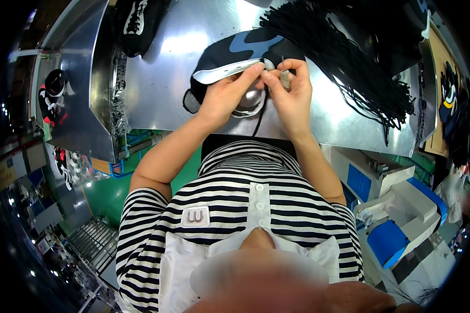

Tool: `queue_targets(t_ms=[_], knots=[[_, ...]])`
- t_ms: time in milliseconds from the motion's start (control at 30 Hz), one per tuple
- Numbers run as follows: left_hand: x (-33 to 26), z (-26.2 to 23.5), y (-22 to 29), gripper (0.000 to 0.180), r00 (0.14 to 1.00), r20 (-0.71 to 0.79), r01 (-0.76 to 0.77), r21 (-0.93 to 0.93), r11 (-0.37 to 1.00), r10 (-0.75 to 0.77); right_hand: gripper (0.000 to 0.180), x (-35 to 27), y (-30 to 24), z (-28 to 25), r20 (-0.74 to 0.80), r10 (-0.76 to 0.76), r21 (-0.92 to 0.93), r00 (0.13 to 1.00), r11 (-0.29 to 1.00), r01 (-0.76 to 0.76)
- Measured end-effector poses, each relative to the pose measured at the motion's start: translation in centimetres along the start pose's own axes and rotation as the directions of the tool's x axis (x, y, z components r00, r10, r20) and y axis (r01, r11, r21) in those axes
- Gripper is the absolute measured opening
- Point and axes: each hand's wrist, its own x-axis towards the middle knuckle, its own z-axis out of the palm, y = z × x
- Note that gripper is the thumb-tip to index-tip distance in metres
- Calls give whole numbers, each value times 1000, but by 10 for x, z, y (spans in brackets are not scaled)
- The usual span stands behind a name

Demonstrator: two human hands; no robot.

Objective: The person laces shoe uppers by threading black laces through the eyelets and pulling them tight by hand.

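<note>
A black shoe upper (206, 62) with blue-grey panels and a white eyelet strip (230, 71) lies on the metal table in front of me. My left hand (225, 96) grips the white strip, thumb along its edge and fingers tucked out of sight beneath. Close beside it, my right hand (292, 96) is closed around a small tool (284, 79) with a tan wrapped grip and a thin dark shaft. Its thumb meets the end of the eyelet strip, near the left fingertips. A black lace (259, 120) hangs down from between the hands toward the table's front edge.
A large bundle of black laces (360, 78) spreads over the table at the right. Another black shoe (136, 26) with white lacing lies at the back left. Metal side walls (102, 62) flank the table. A white and blue machine (397, 224) stands at the lower right.
</note>
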Motion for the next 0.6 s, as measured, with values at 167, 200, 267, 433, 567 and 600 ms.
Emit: queue_targets(t_ms=[167,200,267,433,567,600], knots=[[-8,3,2,24,996,-64,-55,-12,998,54,28,-10,-12,-2,52,-32,-311,998,949,46],[-8,3,2,24,997,-65,-52,-17,999,51,28,-14,-16,-2,55,-14,-289,998,957,29],[-9,3,0,25,997,-60,-55,-45,997,53,28,-19,-27,-3,62,21,-246,998,969,-5],[-6,2,-4,27,997,-60,-59,-69,996,55,9,-16,-27,-8,82,-104,-340,991,932,126],[-9,-4,-7,25,991,-77,-114,-5,993,113,9,-13,-29,-5,97,-66,-318,993,943,94],[-8,-3,-7,24,984,-77,-153,63,986,157,9,-11,-29,-6,91,-61,-303,994,949,86]])
